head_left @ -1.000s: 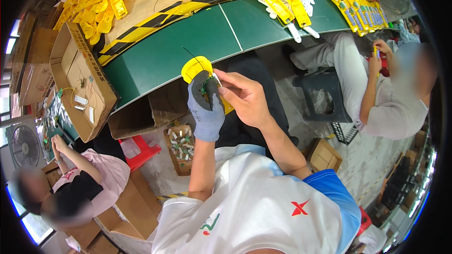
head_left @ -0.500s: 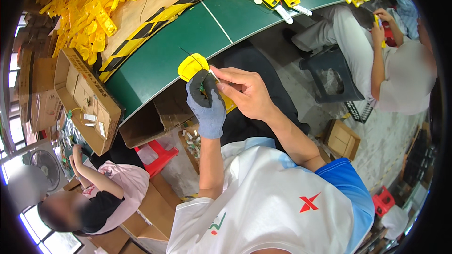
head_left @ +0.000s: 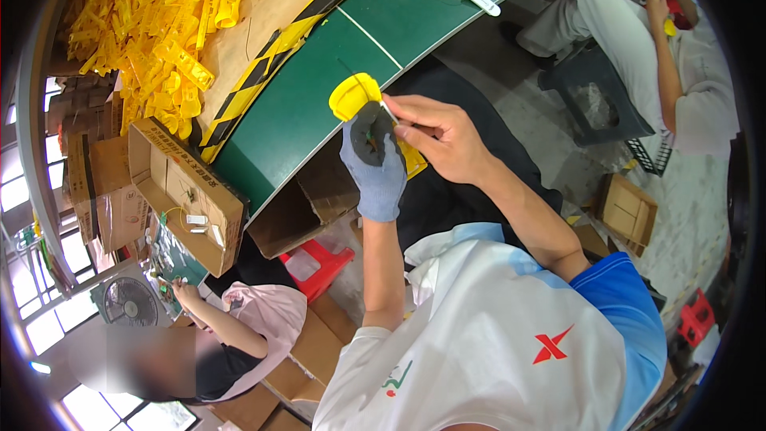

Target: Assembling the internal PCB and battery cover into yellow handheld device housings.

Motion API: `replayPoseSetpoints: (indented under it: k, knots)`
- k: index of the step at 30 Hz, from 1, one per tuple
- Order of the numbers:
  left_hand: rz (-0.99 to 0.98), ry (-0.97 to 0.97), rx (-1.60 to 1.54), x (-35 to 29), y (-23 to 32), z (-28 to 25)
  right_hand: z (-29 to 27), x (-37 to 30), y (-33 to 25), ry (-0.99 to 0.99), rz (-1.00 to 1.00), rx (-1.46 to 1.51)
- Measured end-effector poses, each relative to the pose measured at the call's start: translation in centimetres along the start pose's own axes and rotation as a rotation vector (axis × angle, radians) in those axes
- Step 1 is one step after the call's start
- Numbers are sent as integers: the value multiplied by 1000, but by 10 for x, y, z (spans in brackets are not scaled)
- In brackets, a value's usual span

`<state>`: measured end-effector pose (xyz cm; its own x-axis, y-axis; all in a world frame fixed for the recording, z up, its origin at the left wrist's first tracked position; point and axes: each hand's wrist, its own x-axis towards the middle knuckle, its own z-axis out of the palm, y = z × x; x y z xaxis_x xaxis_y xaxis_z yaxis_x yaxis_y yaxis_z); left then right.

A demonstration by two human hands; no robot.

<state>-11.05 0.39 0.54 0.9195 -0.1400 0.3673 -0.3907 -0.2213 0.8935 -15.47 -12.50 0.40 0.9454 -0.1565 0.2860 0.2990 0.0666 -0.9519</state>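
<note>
My left hand (head_left: 375, 168) wears a grey-blue glove with a dark palm and grips a yellow plastic part (head_left: 355, 96) with a round end, held upright in front of the green table (head_left: 319, 104). My bare right hand (head_left: 443, 140) is at the same part, its fingertips pinched on its upper edge close to the gloved fingers. Whatever sits between the fingertips is too small to make out. The lower end of the yellow part (head_left: 413, 161) shows beneath my right hand.
A large heap of yellow plastic parts (head_left: 159, 40) covers the table's left. Open cardboard boxes (head_left: 187, 191) stand below the table edge, with a red stool (head_left: 315, 259). One person works at the lower left (head_left: 231, 335), another sits upper right (head_left: 686, 88). A fan (head_left: 128, 303) stands left.
The view has shifted, so the table and heap sit lower and nearer. My two hands stay together on the yellow part, with my right fingers still at its top edge.
</note>
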Motion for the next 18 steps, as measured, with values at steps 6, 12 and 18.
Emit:
replayPoseSetpoints:
  k: [6, 12, 18]
  knots:
    - [0, -132, 111, 16, 20, 13, 4, -3, 7, 154, 72, 181]
    - [101, 63, 271, 5, 16, 14, 11, -1, -4, 191, 6, 54]
    - [-82, -18, 223, 7, 20, 7, 16, -3, -3, 292, 33, 103]
